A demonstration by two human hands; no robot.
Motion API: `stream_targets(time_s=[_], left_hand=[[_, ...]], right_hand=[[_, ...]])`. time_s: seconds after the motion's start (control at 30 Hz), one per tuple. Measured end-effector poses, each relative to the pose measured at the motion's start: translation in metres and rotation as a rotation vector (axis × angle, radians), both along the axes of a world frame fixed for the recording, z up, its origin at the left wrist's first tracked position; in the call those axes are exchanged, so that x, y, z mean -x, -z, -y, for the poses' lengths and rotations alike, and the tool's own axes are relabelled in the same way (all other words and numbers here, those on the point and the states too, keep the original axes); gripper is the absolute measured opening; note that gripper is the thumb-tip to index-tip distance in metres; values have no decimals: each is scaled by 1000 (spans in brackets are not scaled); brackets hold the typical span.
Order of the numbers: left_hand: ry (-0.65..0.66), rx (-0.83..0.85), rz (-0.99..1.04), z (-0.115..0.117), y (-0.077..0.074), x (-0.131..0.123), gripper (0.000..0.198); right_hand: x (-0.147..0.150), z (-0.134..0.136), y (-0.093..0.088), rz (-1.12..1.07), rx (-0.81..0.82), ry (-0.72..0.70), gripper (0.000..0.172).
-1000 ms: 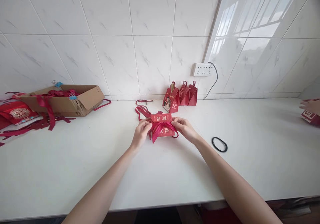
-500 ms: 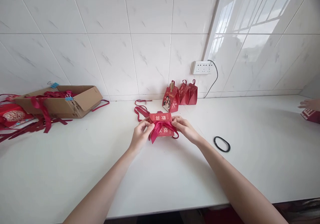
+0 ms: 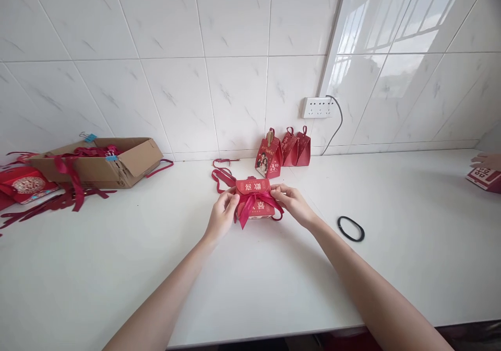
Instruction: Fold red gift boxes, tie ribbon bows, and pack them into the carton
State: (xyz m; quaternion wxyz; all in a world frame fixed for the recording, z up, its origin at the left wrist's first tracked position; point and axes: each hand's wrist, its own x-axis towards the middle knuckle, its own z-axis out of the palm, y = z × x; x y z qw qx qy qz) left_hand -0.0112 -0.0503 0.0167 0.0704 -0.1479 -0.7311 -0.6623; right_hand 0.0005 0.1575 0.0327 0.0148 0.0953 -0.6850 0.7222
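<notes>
A red gift box (image 3: 253,185) with pale Chinese lettering lies on the white table. Across its front runs a shiny dark-red ribbon (image 3: 255,199) tied in a bow, one tail hanging down over the lower edge. At the left side of the box, my left hand (image 3: 224,214) pinches the ribbon between thumb and fingers. Opposite it, my right hand (image 3: 293,202) grips the ribbon's other side with bent fingers. More red ribbon (image 3: 223,176) lies loose behind the box, to the left.
Three red gift boxes (image 3: 268,158) stand by the tiled wall. A cardboard box (image 3: 117,169) of ribbons and a red packet (image 3: 29,185) are on the left. A black ring (image 3: 351,229) lies on the right. Another person's hand (image 3: 486,161) touches a red box (image 3: 483,177) at the far right.
The bow looks narrower and tighter, and its hanging tail has shifted slightly. Both hands stay at the sides of the box. The camera view has tilted a little.
</notes>
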Motion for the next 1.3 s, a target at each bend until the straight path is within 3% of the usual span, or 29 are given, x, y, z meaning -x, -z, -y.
stream_targets(time_s=[0.43, 0.67, 0.93, 1.3], left_hand=[[14, 5, -19, 3, -2, 6, 47], [-25, -8, -51, 2, -7, 3, 42], [-21, 11, -34, 2, 1, 6, 40], [-59, 172, -168, 4, 2, -2, 36]], right_hand=[[6, -8, 9, 9, 30, -66, 40], [3, -2, 4, 2, -15, -4, 39], [3, -6, 8, -3, -47, -15, 37], [-3, -5, -2, -58, -101, 6, 41]])
